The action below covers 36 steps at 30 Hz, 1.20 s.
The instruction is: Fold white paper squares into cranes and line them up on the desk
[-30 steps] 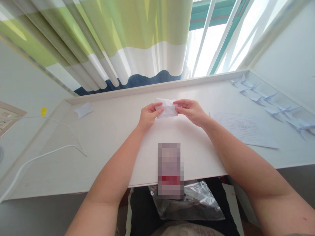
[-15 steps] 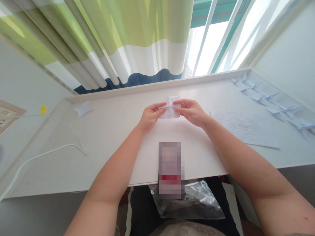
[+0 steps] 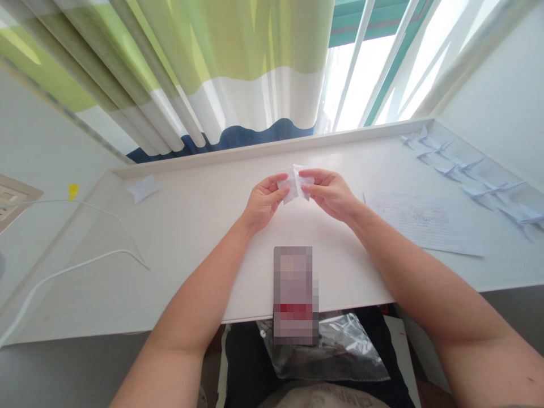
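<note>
Both hands pinch a small white folded paper (image 3: 294, 182) above the middle of the white desk (image 3: 204, 226). My left hand (image 3: 264, 201) grips its left side between thumb and fingers. On the right side, my right hand (image 3: 332, 192) holds it the same way. A crease stands up along the paper's middle, and its sides bend away from it. The fingertips cover parts of both sides.
Several folded white paper pieces (image 3: 493, 190) line the right side, near a lined written sheet (image 3: 425, 221). Another folded paper (image 3: 143, 188) lies far left, with a white cable (image 3: 85, 266) nearby. A pixelated phone-shaped object (image 3: 293, 283) overlaps the front edge, above a clear plastic bag (image 3: 348, 351).
The paper was flatter half a second ago; now it is bent along its middle crease, with its sides drawn in. My hands have moved only slightly.
</note>
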Motion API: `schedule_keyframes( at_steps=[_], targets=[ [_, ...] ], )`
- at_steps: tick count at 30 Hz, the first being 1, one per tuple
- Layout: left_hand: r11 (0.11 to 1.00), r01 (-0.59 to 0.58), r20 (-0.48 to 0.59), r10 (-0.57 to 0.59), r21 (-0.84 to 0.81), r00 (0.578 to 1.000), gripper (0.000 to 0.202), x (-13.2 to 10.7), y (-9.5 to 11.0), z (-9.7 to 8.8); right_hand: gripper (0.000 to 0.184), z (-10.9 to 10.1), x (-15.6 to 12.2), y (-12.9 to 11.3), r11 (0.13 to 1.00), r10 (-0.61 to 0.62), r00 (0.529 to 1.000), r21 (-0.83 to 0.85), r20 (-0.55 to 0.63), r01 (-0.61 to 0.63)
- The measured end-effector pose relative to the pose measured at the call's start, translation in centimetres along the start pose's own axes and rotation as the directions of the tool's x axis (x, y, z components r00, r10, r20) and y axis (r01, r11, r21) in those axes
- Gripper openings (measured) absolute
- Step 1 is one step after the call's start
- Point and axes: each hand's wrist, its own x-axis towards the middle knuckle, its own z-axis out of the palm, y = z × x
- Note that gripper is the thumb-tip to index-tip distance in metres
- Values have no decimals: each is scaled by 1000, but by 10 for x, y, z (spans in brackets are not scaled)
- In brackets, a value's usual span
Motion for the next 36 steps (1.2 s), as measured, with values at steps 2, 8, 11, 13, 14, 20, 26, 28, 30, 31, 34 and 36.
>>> schedule_keyframes(
  at_steps=[2, 8, 11, 13, 14, 20, 26, 28, 30, 31, 34, 36],
  targets=[
    [1000, -9, -13, 9, -1, 1000, 45, 0, 0, 0, 44, 1, 0, 0, 1000, -7, 1000, 4, 7, 7],
    [1000, 1, -30, -1, -4, 1000, 33, 2, -3, 2, 44, 3, -1, 4, 1000, 11, 1000, 6, 14, -11],
    [1000, 13, -20, -13, -9, 1000, 36, 1, -5, 4, 47, 3, 0, 5, 1000, 12, 1000, 4, -4, -12],
    [1000, 14, -31, -14, 10, 999, 40, 0, -6, 6, 49, 4, 0, 6, 1000, 5, 1000, -7, -12, -5],
    [1000, 12, -41, -11, 23, 999, 41, 0, -7, 7, 50, 4, 0, 6, 1000, 1, 1000, -8, -16, -1],
    [999, -20, -78, 23, 41, 997, 43, 0, -10, 8, 50, 2, 2, 16, 999, 8, 998, -38, -58, -11],
    [979, -78, -165, 111, 190, 980, 33, 3, -17, 5, 44, 0, 3, 21, 953, -124, 982, -291, -140, 79],
    [963, -84, -197, 137, 256, 971, 30, 3, -17, 4, 43, 0, 3, 21, 916, -180, 971, -387, -159, 107],
    [953, -91, -206, 155, 289, 966, 29, 3, -17, 3, 41, 1, 3, 19, 883, -225, 958, -453, -175, 125],
    [953, -95, -200, 157, 287, 967, 29, 3, -17, 2, 41, 2, 2, 19, 878, -237, 956, -460, -174, 134],
    [967, -97, -174, 141, 235, 975, 30, 3, -17, 2, 43, 3, 0, 17, 928, -170, 980, -351, -104, 123],
    [970, -93, -178, 135, 226, 975, 30, 3, -17, 2, 48, 4, -1, 16, 968, -73, 997, -243, -24, 65]
  ],
)
